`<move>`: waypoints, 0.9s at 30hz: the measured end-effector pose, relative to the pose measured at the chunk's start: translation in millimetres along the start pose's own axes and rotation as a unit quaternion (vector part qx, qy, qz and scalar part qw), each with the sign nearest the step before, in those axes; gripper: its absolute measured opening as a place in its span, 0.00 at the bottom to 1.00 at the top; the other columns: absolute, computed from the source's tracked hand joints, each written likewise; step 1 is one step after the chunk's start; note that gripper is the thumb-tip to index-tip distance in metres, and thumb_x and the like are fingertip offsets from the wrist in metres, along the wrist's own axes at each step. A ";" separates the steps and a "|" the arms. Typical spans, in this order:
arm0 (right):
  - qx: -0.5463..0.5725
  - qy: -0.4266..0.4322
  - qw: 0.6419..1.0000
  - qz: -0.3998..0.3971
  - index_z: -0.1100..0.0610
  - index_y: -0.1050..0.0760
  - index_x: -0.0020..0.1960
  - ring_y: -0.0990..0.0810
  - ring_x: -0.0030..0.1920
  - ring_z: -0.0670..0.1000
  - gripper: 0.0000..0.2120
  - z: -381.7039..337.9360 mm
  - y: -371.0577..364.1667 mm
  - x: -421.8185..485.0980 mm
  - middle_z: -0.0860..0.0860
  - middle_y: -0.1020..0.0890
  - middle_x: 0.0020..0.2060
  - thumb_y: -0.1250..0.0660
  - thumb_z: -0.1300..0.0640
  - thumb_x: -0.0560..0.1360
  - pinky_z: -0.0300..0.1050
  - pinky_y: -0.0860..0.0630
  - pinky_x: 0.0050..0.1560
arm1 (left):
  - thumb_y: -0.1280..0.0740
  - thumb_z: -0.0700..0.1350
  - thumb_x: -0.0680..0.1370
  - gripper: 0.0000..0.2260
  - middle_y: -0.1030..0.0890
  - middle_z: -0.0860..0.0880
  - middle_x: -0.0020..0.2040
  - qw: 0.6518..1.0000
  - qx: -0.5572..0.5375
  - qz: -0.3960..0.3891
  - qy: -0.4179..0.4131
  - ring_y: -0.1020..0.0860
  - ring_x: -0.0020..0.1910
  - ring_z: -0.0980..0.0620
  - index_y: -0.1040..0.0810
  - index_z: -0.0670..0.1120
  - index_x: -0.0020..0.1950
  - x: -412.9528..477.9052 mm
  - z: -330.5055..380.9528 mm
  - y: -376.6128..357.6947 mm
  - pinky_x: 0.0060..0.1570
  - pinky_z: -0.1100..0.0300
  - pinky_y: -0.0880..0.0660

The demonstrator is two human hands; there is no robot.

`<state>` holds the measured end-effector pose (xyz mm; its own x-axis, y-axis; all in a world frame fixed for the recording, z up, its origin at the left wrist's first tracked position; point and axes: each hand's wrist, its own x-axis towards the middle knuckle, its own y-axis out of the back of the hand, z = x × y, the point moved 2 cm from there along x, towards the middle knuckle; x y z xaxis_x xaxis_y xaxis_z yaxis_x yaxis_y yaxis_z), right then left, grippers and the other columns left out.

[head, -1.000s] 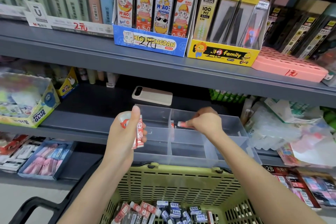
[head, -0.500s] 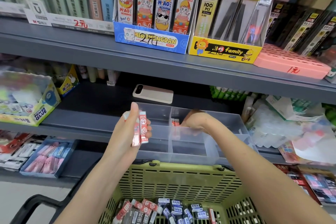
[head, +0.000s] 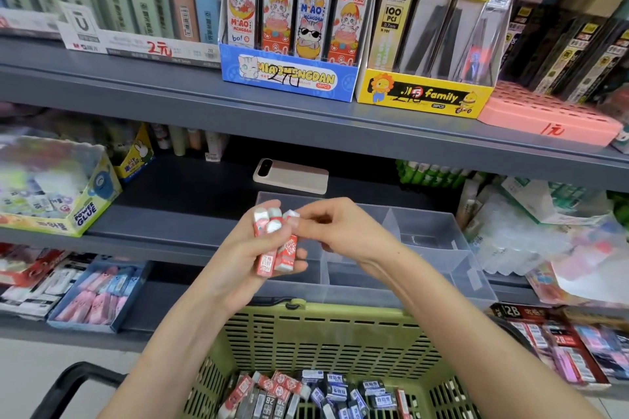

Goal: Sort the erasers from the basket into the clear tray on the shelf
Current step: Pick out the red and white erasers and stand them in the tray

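My left hand (head: 248,258) grips a small bunch of red-and-white erasers (head: 272,245) upright, just in front of the clear tray (head: 439,241) on the middle shelf. My right hand (head: 343,231) has come across to them, and its fingertips pinch the white top of one eraser (head: 292,216) in that bunch. The tray has several compartments; my hands hide its left part. Below, the green basket (head: 320,333) holds several red-sleeved and dark-sleeved erasers (head: 306,391).
A phone (head: 291,175) lies on the shelf behind the tray. A glue box (head: 61,190) stands to the left, plastic packets (head: 544,231) to the right. Pencil-lead display boxes (head: 289,75) line the upper shelf. A black basket handle (head: 78,381) shows at bottom left.
My right hand has left the tray's back compartment and moved left to the erasers in my left hand. My left hand has shifted right and a little down.
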<state>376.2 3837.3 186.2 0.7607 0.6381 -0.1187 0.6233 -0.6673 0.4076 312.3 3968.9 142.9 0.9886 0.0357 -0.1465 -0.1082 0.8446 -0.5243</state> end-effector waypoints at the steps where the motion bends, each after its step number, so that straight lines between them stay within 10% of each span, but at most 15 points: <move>1: 0.060 -0.011 0.998 0.001 0.58 0.19 0.46 0.26 0.32 0.39 0.05 1.3 0.7 0.2 0.49 0.20 0.34 0.31 0.57 0.75 0.32 0.32 0.33 | 0.27 0.41 0.69 0.24 0.17 0.43 0.42 1.000 0.008 -0.001 -0.006 0.17 0.38 0.44 0.29 0.47 0.63 0.2 0.4 1.2 0.36 0.54 0.20; 5: 0.271 -0.027 0.956 0.107 0.62 0.23 0.43 0.19 0.32 0.47 0.03 7.4 24.6 7.8 0.53 0.18 0.34 0.34 0.66 0.74 0.36 0.21 0.34 | 0.32 0.47 0.71 0.21 0.17 0.44 0.41 0.997 0.029 0.055 -0.044 0.16 0.40 0.46 0.29 0.46 0.62 0.0 4.4 9.5 0.32 0.58 0.22; 9: 0.086 -0.068 0.954 0.280 0.62 0.23 0.42 0.18 0.35 0.55 0.04 32.8 66.0 16.3 0.58 0.18 0.38 0.29 0.68 0.71 0.43 0.18 0.41 | 0.33 0.51 0.70 0.18 0.18 0.43 0.39 0.989 0.017 0.119 -0.087 0.20 0.34 0.51 0.29 0.48 0.58 -0.9 9.9 20.4 0.21 0.66 0.33; 12: -0.071 -0.167 0.954 0.240 0.62 0.24 0.45 0.17 0.41 0.60 0.06 56.2 74.3 25.6 0.61 0.18 0.41 0.28 0.65 0.70 0.52 0.20 0.50 | 0.35 0.53 0.72 0.16 0.19 0.43 0.39 0.987 0.025 0.126 -0.098 0.21 0.32 0.52 0.30 0.45 0.54 0.6 8.9 20.0 0.20 0.67 0.36; 16: -0.376 -0.211 0.894 0.120 0.64 0.19 0.47 0.20 0.45 0.57 0.12 68.8 62.2 35.7 0.58 0.17 0.45 0.32 0.53 0.74 0.39 0.30 0.41 | 0.36 0.54 0.74 0.15 0.18 0.42 0.38 0.989 0.043 0.101 -0.096 0.21 0.32 0.52 0.31 0.43 0.51 1.3 6.2 14.9 0.21 0.66 0.35; 27: -0.421 -0.235 0.867 0.128 0.63 0.22 0.47 0.21 0.48 0.58 0.09 60.3 56.8 37.3 0.58 0.19 0.47 0.40 0.61 0.76 0.39 0.29 0.41 | 0.30 0.52 0.69 0.18 0.19 0.45 0.40 0.994 0.048 0.079 -0.061 0.22 0.37 0.51 0.24 0.42 0.52 0.8 3.7 14.2 0.25 0.64 0.32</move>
<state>450.8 3800.0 150.4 0.9677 0.1520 -0.2011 0.2203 -0.1217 0.9678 311.9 3982.9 138.5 0.9661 0.2312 -0.1150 -0.2582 0.8702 -0.4195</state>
